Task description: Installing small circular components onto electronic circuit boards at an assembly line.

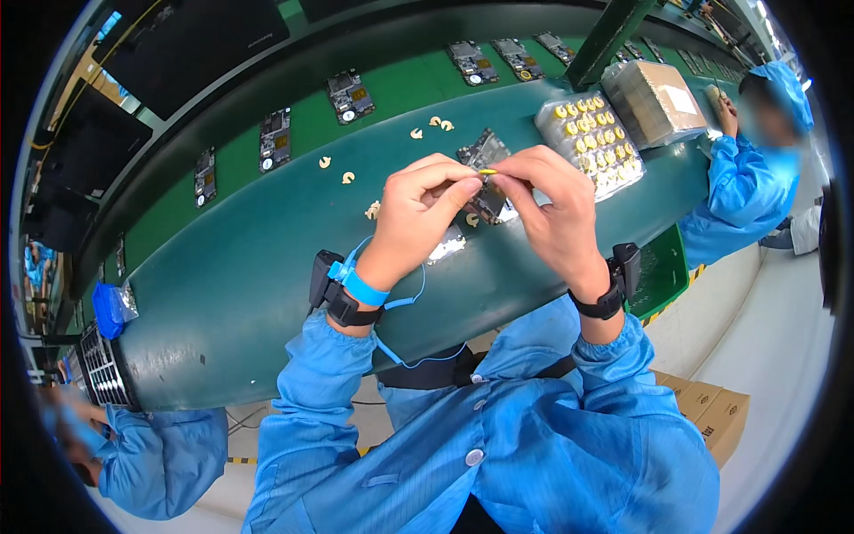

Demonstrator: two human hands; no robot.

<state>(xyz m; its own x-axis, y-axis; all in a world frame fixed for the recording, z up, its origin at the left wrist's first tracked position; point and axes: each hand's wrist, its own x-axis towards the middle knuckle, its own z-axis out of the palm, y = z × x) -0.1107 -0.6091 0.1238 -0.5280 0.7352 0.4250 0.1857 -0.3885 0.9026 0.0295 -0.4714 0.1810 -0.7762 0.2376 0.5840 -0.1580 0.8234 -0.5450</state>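
My left hand (422, 200) and my right hand (551, 200) meet above the green bench, fingertips pinched together. Between them is a small yellow round part (487, 172), seen nearly edge-on; it looks like the yellow pieces in the tray. Both thumbs and index fingers touch it. Beneath the hands lies a dark circuit board (486, 144), partly covered by the fingers. A clear plastic tray (583, 182) with rows of round yellow parts stands right of my right hand. Several small cream curved pieces (348, 178) lie scattered about the bench, some beside the left hand.
Circuit boards (350, 96) line the green strip behind the bench. A wrapped brown stack (654, 102) and a dark green post (614, 40) stand at the far right. A blue coiled cord (405, 303) runs from my left wrist. Co-workers in blue sit at right (743, 182) and lower left (165, 454).
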